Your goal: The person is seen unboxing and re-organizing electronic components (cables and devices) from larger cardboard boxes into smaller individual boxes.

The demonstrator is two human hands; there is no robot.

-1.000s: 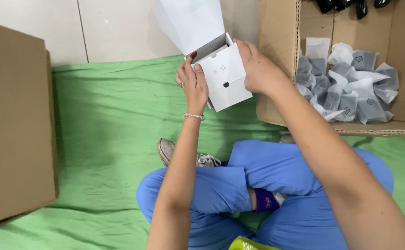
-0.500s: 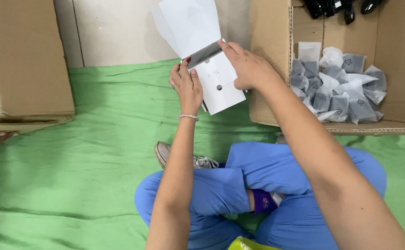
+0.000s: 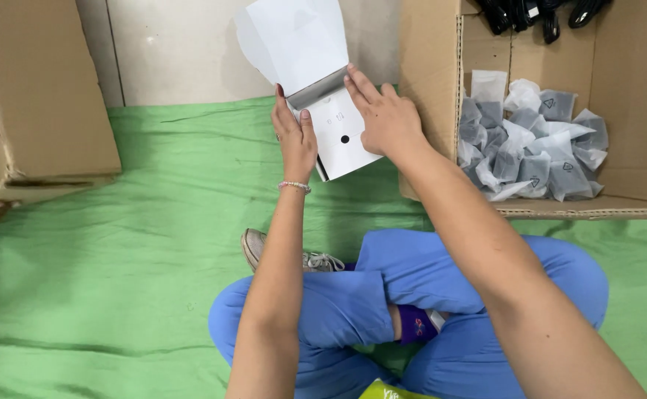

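The left hand (image 3: 295, 140) holds the left side of a small white box (image 3: 342, 137), with its fingers pointing up along the edge. The right hand (image 3: 383, 117) lies flat on the right side of the same box, and its fingertips touch the grey strip where the lid bends. The box is held up in the air between the two hands, above the far edge of the green cloth (image 3: 116, 244). Its white lid (image 3: 294, 41) is flipped open and stands up tall. The front of the box has a small black dot on it. Just to the right of the right hand is a big brown cardboard box (image 3: 427, 66) full of little grey bags (image 3: 530, 148), and black cords (image 3: 538, 11) sit in its far corner. Another brown cardboard box (image 3: 42, 96) is at the far left edge of the cloth. Near the person, blue trousers (image 3: 412, 310) show crossed legs, with a grey shoe (image 3: 253, 247) peeking out.
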